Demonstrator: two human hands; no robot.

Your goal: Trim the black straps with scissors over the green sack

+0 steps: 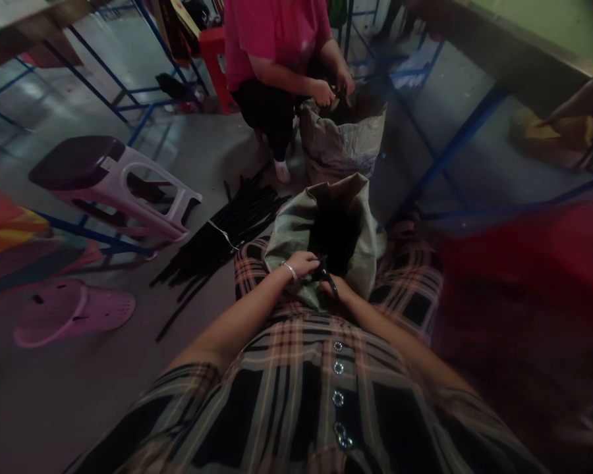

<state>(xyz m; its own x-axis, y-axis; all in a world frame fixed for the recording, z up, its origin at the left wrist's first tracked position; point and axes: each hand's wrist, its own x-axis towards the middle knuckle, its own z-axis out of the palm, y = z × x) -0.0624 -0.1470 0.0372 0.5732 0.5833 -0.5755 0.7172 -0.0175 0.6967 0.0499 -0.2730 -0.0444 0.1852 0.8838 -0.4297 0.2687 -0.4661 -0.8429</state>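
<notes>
Between my knees stands a pale woven sack (pixel 289 230), its mouth wide and its inside dark with black material (pixel 338 230). Over the near rim, my left hand (pixel 304 263) has its fingers closed in a pinch; whatever is in them is too dark to make out. My right hand (pixel 337 288) grips a pair of black-handled scissors (pixel 333 284), whose blades point toward the left fingertips. Most of the right fingers are hidden behind the handles and the sack's edge.
A bundle of black strips (pixel 222 227), tied with white string, lies left of the sack. Nearby are a stool (pixel 79 161) and a pink basket (pixel 79 313). Ahead, a seated co-worker (pixel 277 59) works over another sack (pixel 343 141). Blue-legged tables (pixel 514 49) flank us.
</notes>
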